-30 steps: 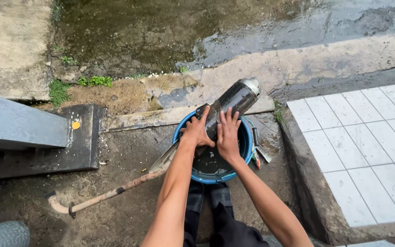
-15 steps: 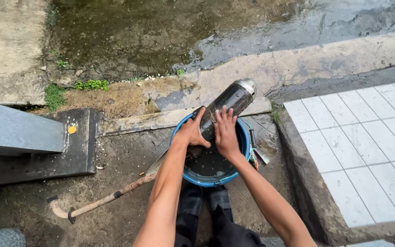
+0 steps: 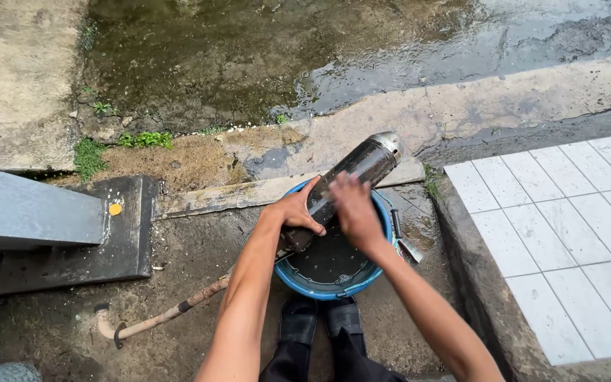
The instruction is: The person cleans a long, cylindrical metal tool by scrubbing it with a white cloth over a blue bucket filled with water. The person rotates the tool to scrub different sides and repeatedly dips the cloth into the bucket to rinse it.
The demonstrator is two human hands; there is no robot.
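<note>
A long dark metal cylinder (image 3: 362, 166) with a silver cap lies tilted across a blue bucket (image 3: 305, 283), its capped end pointing up and right past the rim. My left hand (image 3: 297, 210) grips the cylinder's lower part from the left. Against the cylinder's right side, over the bucket, my right hand (image 3: 353, 212) presses and looks motion-blurred. Dark liquid fills the bucket's bottom. The cylinder's lower end is hidden by my hands.
A curved hose or stick (image 3: 160, 317) lies on the dirty concrete left of the bucket. A grey beam on a black base (image 3: 107, 226) is at left. White tiled step (image 3: 560, 233) rises at right. Wet ground and a wooden plank (image 3: 228, 197) lie beyond. My black boots (image 3: 319, 325) stand below.
My hands have shifted along the cylinder, the right one sliding lower and blurring. The cylinder stays tilted over the bucket; the view has moved slightly.
</note>
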